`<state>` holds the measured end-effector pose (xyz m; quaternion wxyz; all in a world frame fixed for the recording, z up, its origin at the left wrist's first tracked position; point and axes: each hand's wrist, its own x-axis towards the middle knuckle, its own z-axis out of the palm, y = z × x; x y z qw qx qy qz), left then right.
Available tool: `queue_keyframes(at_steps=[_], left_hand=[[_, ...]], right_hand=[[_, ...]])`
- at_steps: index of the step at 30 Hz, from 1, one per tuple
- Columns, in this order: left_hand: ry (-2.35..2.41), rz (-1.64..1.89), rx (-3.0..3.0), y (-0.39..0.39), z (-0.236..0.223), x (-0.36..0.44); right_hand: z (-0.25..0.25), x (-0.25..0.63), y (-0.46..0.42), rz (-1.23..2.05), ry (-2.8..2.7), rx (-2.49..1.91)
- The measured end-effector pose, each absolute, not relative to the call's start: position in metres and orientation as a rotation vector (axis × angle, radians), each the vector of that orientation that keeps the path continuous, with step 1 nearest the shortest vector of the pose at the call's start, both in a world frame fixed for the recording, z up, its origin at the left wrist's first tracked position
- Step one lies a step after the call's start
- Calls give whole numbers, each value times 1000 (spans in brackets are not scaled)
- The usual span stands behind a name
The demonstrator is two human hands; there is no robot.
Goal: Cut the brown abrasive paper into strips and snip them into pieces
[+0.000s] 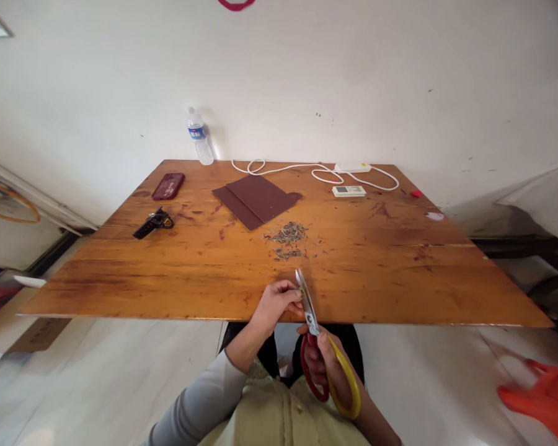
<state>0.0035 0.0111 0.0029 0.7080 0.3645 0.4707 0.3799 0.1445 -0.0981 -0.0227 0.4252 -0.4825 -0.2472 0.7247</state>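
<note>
The fingers [286,286] of the person's left hand [274,303] are pinched together on a small greenish-brown piece [300,295], mostly hidden, held just beside the scissors' blades. The right hand [324,354] is clamped around the handles of the scissors [311,322], one loop red, the other yellow; the blades point away from the person, their tips slightly apart, above the near edge of the wooden table [381,285]. Beyond the tips lie a pile of dry clippings [291,232] and, just nearer, a smaller scatter [288,253]. Farther back, maroon boards [260,201] overlap, with a plastic water bottle [199,139] standing near the wall.
</note>
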Motion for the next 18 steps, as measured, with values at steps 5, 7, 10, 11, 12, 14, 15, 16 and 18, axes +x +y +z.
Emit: queue_keyframes(at_steps=[5, 7, 10, 11, 12, 14, 15, 16, 18], left_hand=[[1027, 881, 774, 10, 7, 4], [1030, 888, 771, 11, 7, 5], [1029, 891, 771, 11, 6, 5], [1030, 892, 772, 11, 6, 5], [1032, 892, 773, 12, 6, 5], [1036, 891, 773, 12, 6, 6], [1037, 891, 772, 12, 7, 6], [1039, 891, 771, 12, 7, 6], [1041, 887, 770, 11, 6, 5]], right_hand=[[-27, 146, -100, 1807, -620, -1152], [-32, 146, -102, 1738, -708, -1143], [-39, 147, -105, 1639, -837, -1159], [-41, 147, -106, 1620, -862, -1169], [-43, 147, -106, 1603, -882, -1180], [-45, 147, -105, 1569, -913, -1202], [-46, 147, -105, 1557, -924, -1213], [-46, 147, -104, 1545, -933, -1228], [-47, 147, -103, 1528, -946, -1255]])
